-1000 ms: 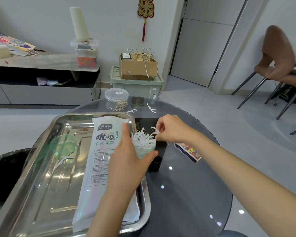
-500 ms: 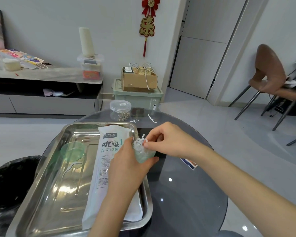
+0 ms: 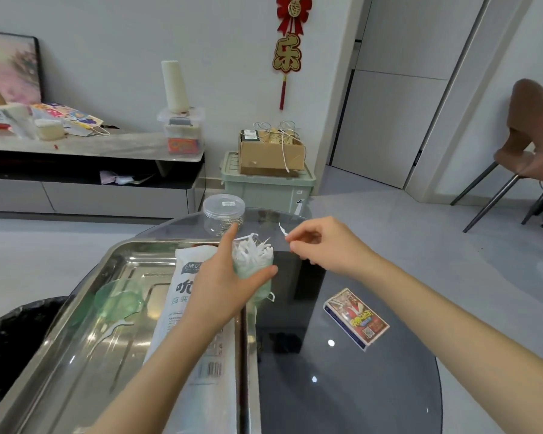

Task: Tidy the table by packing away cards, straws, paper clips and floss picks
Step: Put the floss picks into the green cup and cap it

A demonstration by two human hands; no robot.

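Floss pick [image 3: 282, 229]: near end pinched between the curled fingertips of your right hand [image 3: 323, 245]. Your left hand [image 3: 223, 277] wraps its fingers round the cup [image 3: 255, 266] of picks.

On the glass table [image 3: 342, 402]: steel tray [image 3: 85, 364], card box [image 3: 356, 319], clear jar [image 3: 223, 211] (paper clips [image 3: 226, 224] inside).

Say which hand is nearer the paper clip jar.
Left. The left hand, gripping the floss-pick cup, sits just in front of the jar; the right hand is farther off to its right, pinching one floss pick.
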